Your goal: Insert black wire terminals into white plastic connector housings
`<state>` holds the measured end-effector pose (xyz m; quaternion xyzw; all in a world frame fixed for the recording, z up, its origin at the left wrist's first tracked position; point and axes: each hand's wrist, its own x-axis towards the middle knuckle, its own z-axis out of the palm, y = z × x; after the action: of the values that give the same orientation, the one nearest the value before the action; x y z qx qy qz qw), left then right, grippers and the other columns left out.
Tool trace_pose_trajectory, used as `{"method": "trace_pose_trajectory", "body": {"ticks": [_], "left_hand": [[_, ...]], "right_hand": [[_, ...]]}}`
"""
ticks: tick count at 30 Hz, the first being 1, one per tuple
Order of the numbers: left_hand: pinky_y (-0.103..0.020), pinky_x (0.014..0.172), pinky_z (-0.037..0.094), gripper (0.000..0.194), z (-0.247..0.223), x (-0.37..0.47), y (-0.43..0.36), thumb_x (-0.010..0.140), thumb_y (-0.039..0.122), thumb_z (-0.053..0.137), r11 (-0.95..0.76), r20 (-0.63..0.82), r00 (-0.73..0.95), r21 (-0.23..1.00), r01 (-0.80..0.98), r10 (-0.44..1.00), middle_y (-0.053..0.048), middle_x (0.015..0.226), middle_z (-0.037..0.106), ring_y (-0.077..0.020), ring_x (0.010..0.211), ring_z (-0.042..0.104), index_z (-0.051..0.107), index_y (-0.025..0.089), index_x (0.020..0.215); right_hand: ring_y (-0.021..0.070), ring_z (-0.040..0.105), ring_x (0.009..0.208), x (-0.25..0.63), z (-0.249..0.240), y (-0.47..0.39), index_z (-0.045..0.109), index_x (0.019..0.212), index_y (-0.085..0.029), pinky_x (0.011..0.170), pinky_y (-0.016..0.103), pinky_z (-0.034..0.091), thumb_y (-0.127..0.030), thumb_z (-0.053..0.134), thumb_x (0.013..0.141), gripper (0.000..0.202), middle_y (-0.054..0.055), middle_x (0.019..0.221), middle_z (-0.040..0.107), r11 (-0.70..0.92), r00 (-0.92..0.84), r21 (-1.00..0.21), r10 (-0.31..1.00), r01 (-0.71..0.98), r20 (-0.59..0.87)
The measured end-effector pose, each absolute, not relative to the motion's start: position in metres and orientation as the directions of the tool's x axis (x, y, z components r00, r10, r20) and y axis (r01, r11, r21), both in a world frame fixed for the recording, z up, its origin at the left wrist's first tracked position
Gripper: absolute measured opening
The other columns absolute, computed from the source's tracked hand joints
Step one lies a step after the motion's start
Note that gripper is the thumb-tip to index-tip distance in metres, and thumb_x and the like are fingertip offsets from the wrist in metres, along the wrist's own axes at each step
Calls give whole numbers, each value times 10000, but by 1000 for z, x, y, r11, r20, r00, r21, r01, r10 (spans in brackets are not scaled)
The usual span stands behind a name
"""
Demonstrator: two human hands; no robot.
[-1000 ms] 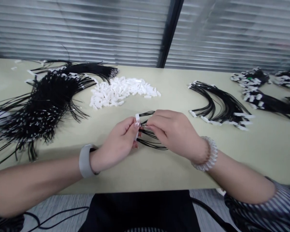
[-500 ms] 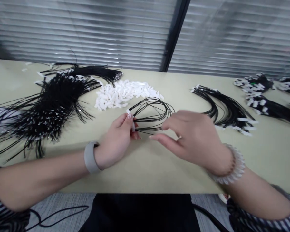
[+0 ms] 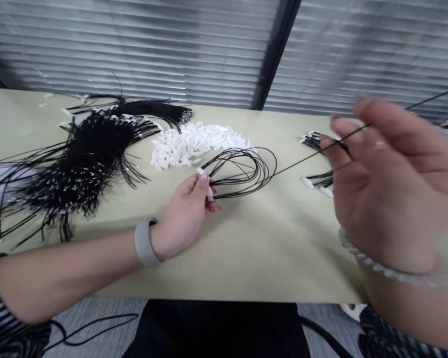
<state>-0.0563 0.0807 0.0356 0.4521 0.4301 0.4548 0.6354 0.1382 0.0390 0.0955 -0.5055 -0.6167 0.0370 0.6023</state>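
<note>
My left hand (image 3: pixel 188 211) pinches white connectors (image 3: pixel 210 193) at the ends of a looped bundle of thin black cables (image 3: pixel 246 186). The loops spread to the right of its fingers, above the table. My right hand (image 3: pixel 392 184) is raised at the right, close to the camera and partly blurred. Its fingers are closed on a single black cable (image 3: pixel 302 160), stretched from the loops up to the hand and on past it to the right edge of the view.
A pile of white connectors (image 3: pixel 196 144) lies behind my left hand. A large heap of black cables (image 3: pixel 82 164) covers the left of the table (image 3: pixel 254 258). More cables with white ends (image 3: pixel 313 139) lie partly hidden behind my right hand. Window blinds stand at the back.
My right hand has moved up and right from beside the loops, drawing one black cable out straight. My left hand still holds the bundle in nearly the same place.
</note>
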Motion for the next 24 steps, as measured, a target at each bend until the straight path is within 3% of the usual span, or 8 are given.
{"method": "trace_pose_trajectory", "body": {"ticks": [3, 5, 7, 9, 11, 24], "left_hand": [[-212, 549, 450, 251, 34, -57, 79, 858, 381, 409, 123, -90, 264, 987, -109, 960, 22, 661, 435, -65, 540, 452, 451, 165, 736], [-199, 539, 453, 265, 34, -57, 77, 857, 399, 405, 68, -53, 306, 997, -40, 951, 21, 678, 446, -66, 552, 466, 457, 168, 736], [-177, 519, 446, 286, 35, -57, 74, 856, 414, 398, 7, -17, 342, 1000, 28, 940, 17, 680, 460, -65, 555, 475, 464, 167, 727], [-157, 506, 442, 281, 37, -57, 72, 855, 408, 402, -32, 3, 356, 997, 74, 934, 12, 680, 471, -65, 560, 478, 482, 167, 735], [-144, 500, 439, 259, 39, -57, 70, 853, 386, 413, -45, 11, 357, 995, 88, 934, 9, 679, 478, -66, 569, 479, 495, 166, 743], [-143, 505, 474, 260, 37, -60, 67, 857, 395, 396, -74, 35, 387, 993, 87, 921, -6, 741, 499, -78, 617, 476, 506, 174, 775]], "right_hand": [[87, 568, 747, 130, 101, 38, 454, 1167, -276, 590, 240, 473, -204, 342, 889, 308, 45, 1004, 542, 518, 298, -778, 726, 356, 620], [62, 513, 580, 125, 99, 38, 369, 1233, -315, 476, 193, 412, -194, 413, 864, 391, -1, 791, 544, 522, 201, -801, 785, 293, 586], [61, 508, 568, 121, 94, 38, 435, 1182, -295, 471, 176, 393, -189, 483, 829, 372, -27, 684, 526, 511, 12, -767, 830, 388, 558], [55, 512, 594, 118, 88, 38, 581, 967, -228, 527, 169, 395, -173, 517, 801, 186, -27, 654, 542, 507, -184, -644, 845, 573, 502], [39, 490, 587, 117, 84, 39, 620, 780, -177, 563, 162, 379, -166, 513, 799, 109, -24, 658, 570, 496, -280, -508, 852, 705, 443], [19, 367, 473, 119, 81, 39, 614, 708, -169, 502, 153, 317, -209, 495, 805, 159, -47, 547, 517, 426, -260, -474, 889, 771, 376]]}}
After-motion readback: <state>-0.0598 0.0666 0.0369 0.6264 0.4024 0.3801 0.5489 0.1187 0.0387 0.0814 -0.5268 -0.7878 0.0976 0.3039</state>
